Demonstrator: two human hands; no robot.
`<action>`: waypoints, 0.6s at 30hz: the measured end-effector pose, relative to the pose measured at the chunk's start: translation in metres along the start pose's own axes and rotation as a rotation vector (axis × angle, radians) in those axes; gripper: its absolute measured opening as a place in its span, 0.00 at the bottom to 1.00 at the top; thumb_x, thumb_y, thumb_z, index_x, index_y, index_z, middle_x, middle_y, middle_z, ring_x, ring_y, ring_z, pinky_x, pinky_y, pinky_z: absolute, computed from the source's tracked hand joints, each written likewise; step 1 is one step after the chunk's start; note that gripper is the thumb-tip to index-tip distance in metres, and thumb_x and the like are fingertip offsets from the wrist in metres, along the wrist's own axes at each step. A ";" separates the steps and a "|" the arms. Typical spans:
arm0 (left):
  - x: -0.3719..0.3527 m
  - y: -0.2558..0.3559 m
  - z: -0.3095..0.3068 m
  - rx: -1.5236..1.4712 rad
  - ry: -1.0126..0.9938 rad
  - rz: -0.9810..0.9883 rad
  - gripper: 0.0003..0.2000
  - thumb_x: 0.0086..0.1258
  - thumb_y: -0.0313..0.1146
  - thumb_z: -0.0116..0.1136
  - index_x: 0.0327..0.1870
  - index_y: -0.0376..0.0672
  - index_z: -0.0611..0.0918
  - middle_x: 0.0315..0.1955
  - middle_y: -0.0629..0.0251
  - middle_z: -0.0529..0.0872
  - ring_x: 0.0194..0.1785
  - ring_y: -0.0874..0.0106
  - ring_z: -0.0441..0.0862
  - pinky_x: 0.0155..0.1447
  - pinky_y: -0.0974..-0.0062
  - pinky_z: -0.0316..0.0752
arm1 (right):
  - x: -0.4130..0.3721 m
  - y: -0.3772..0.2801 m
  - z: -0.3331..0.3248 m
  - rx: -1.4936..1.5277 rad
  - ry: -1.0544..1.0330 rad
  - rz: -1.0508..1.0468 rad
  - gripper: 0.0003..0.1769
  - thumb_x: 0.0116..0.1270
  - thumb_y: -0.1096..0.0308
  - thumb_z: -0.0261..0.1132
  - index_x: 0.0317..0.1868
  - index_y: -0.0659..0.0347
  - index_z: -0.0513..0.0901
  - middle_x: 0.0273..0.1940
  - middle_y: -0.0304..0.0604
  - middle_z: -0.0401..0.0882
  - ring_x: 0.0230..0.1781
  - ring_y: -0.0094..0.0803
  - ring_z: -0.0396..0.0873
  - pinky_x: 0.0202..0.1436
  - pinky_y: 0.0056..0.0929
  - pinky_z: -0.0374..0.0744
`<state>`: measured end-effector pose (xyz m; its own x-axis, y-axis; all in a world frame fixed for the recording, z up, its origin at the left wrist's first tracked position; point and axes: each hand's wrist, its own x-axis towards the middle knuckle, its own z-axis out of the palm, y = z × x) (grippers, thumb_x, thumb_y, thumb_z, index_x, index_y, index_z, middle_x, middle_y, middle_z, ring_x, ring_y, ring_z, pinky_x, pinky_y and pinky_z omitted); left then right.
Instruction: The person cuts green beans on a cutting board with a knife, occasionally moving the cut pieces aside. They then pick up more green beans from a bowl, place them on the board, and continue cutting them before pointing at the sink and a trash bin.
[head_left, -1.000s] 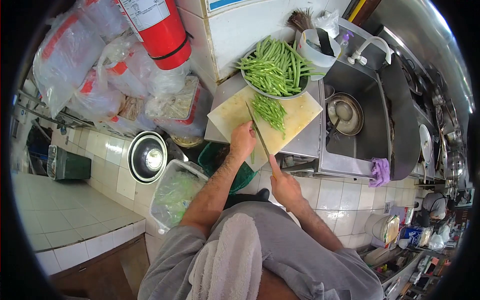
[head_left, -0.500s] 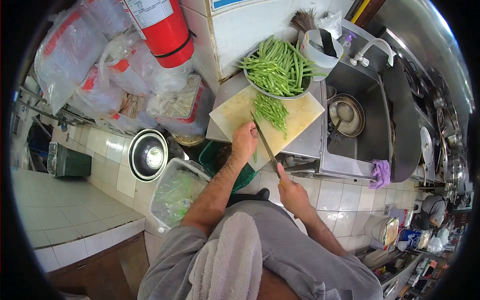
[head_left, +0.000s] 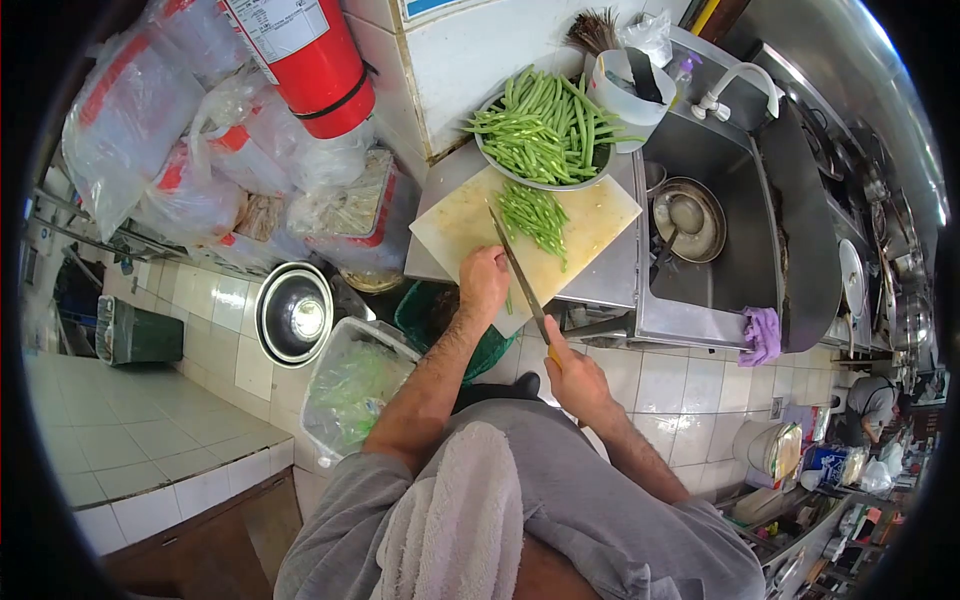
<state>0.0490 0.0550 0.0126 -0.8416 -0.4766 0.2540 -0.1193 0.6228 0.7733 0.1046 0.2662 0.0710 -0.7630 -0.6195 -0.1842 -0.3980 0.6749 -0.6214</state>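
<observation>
My right hand (head_left: 580, 382) is wrapped round the handle of a long kitchen knife (head_left: 522, 272), its blade slanting up and left over the pale cutting board (head_left: 600, 222). Close to the left of the blade, my left hand (head_left: 484, 282) rests on the board with curled fingers. A thin green bean (head_left: 508, 302) shows from under that hand; its other end is hidden. Beyond the knife tip lies a heap of sliced green beans (head_left: 533, 218). A metal bowl (head_left: 550, 185) at the board's far corner is piled with whole and cut green beans (head_left: 545, 125).
On the right is a steel sink (head_left: 690, 318) with a pan (head_left: 715, 225) and a ladle in it. A white container (head_left: 632, 100) stands behind the bowl. Below the counter are a green bin (head_left: 415, 312) and a clear plastic bin (head_left: 345, 400). A person (head_left: 868, 408) is far right.
The view has shifted slightly, moving the board and bowl a little left and up. My left hand and the knife stay close together over the board, with little other change.
</observation>
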 end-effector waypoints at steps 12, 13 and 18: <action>0.002 -0.004 -0.001 0.004 0.004 -0.011 0.05 0.59 0.23 0.56 0.34 0.33 0.82 0.29 0.48 0.82 0.37 0.51 0.80 0.42 0.60 0.75 | 0.064 -0.018 0.010 -0.085 0.015 0.015 0.37 0.66 0.69 0.55 0.74 0.54 0.51 0.30 0.61 0.80 0.30 0.58 0.79 0.36 0.53 0.76; 0.002 -0.004 0.000 -0.012 0.021 -0.010 0.05 0.59 0.23 0.56 0.34 0.34 0.81 0.29 0.48 0.82 0.36 0.50 0.80 0.42 0.60 0.75 | 0.066 -0.020 0.008 -0.104 -0.002 0.029 0.37 0.66 0.69 0.55 0.74 0.53 0.51 0.30 0.61 0.80 0.30 0.59 0.79 0.36 0.54 0.76; 0.002 -0.001 -0.001 0.034 0.037 0.021 0.04 0.61 0.24 0.56 0.33 0.35 0.80 0.29 0.48 0.80 0.36 0.49 0.79 0.42 0.57 0.74 | 0.003 -0.004 -0.004 -0.157 -0.100 0.087 0.38 0.66 0.69 0.56 0.74 0.49 0.51 0.30 0.60 0.80 0.30 0.58 0.80 0.36 0.53 0.76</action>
<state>0.0478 0.0533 0.0130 -0.8240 -0.4854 0.2924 -0.1199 0.6537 0.7472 0.1025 0.2632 0.0758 -0.7469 -0.5874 -0.3116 -0.4128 0.7770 -0.4752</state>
